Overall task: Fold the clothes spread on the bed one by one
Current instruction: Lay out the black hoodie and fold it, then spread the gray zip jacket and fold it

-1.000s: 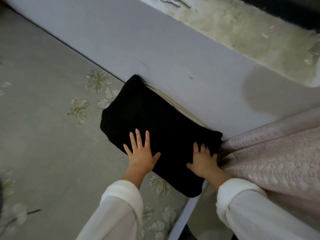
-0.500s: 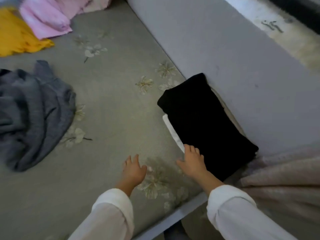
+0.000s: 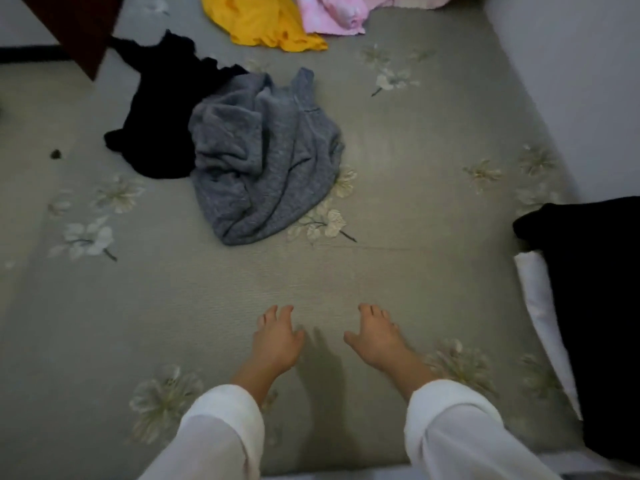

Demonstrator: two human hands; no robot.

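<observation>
Clothes (image 3: 242,140) lie loose across the far half of the bed (image 3: 415,209): a crumpled grey jumper (image 3: 273,174) near the middle, a black garment (image 3: 159,112) touching its left side, and a yellow piece (image 3: 259,22) and a pink piece (image 3: 332,15) side by side at the far edge. At the right edge, a folded black garment (image 3: 595,306) sits on top of a folded white one (image 3: 540,306), well apart from the loose heap. My left hand (image 3: 277,337) and right hand (image 3: 375,337), in white sleeves (image 3: 221,431), are side by side over bare sheet near the bed's near edge. The fingers (image 3: 273,313) of both are loosely curled and hold nothing. Whether they touch the sheet I cannot tell. The grey jumper is the nearest loose piece, beyond my left hand.
</observation>
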